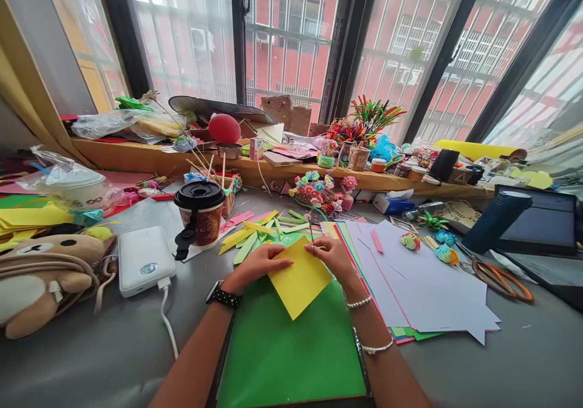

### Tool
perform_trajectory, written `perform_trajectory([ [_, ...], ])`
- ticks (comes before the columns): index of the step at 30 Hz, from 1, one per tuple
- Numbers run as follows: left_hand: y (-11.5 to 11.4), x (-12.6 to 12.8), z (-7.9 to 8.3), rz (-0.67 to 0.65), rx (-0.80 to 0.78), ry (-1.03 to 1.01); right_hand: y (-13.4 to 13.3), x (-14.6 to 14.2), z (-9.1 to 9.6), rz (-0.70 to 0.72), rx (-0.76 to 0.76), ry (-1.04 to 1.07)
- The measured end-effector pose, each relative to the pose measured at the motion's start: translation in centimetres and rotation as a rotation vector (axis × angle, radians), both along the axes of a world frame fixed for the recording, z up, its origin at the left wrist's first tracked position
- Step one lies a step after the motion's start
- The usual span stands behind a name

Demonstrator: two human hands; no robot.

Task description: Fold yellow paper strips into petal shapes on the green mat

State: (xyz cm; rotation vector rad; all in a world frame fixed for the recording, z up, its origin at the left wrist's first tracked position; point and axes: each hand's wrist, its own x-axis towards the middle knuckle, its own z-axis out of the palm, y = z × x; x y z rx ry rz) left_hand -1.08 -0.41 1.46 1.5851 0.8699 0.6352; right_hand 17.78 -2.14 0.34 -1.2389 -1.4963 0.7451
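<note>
While the yellow paper is hanging between the two hands above the green sheet, one of its corners is pointing toward the near side and another toward the far side. It is looking roughly square, so no long axis is standing out. The left hand is pinching its left part, thumb on top and nearly closed against the fingers. The right hand is meeting its far-right edge, just beside the far corner, and being the nearer hand to that corner; its fingertips are closing around a thin tool standing up there. What kind of tool this is, I cannot tell, nor whether those fingertips are also gripping the paper. The paper is hiding the left fingers underneath, and the picture's near edge is cutting off both forearms.
</note>
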Motion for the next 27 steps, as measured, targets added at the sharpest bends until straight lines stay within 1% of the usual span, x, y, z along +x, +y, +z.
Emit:
perform_trajectory([
  [2,0.0,0.1,0.1,0.073,-0.03,-0.067,0.1,-0.1,-0.2,-0.041,0.012,0.081],
  [5,-0.2,0.7,-0.1,0.193,-0.092,-0.186,0.4,-0.2,-0.6,-0.126,0.024,0.258],
  [7,-0.3,1.2,-0.4,0.177,-0.118,-0.199,0.6,-0.1,-0.9,-0.177,0.04,0.347],
  [8,-0.4,1.5,-0.6,0.167,-0.106,-0.172,0.7,0.0,-1.0,-0.189,0.044,0.366],
  [9,-0.4,1.7,-0.8,0.194,-0.075,-0.137,0.8,0.0,-1.1,-0.192,0.045,0.361],
  [12,-0.4,1.8,-1.0,0.371,0.046,-0.09,0.9,0.2,-1.2,-0.179,0.031,0.241],
  [14,-0.2,1.5,-0.9,0.461,0.081,-0.104,0.9,0.2,-1.2,-0.149,0.021,0.105],
  [17,-0.1,0.9,-0.4,0.543,0.106,-0.166,0.6,-0.1,-1.2,-0.028,-0.018,-0.12],
  [19,-0.2,0.7,-0.1,0.559,0.114,-0.197,0.4,-0.3,-1.3,0.091,-0.06,-0.211],
  [21,-0.3,0.7,0.0,0.555,0.111,-0.217,0.3,-0.3,-1.2,0.191,-0.088,-0.249],
  [23,-0.4,0.7,0.1,0.54,0.103,-0.221,0.1,-0.1,-1.0,0.221,-0.087,-0.277],
  [27,-0.4,0.7,0.2,0.525,0.113,-0.19,0.0,0.6,-0.5,0.221,-0.066,-0.324],
])
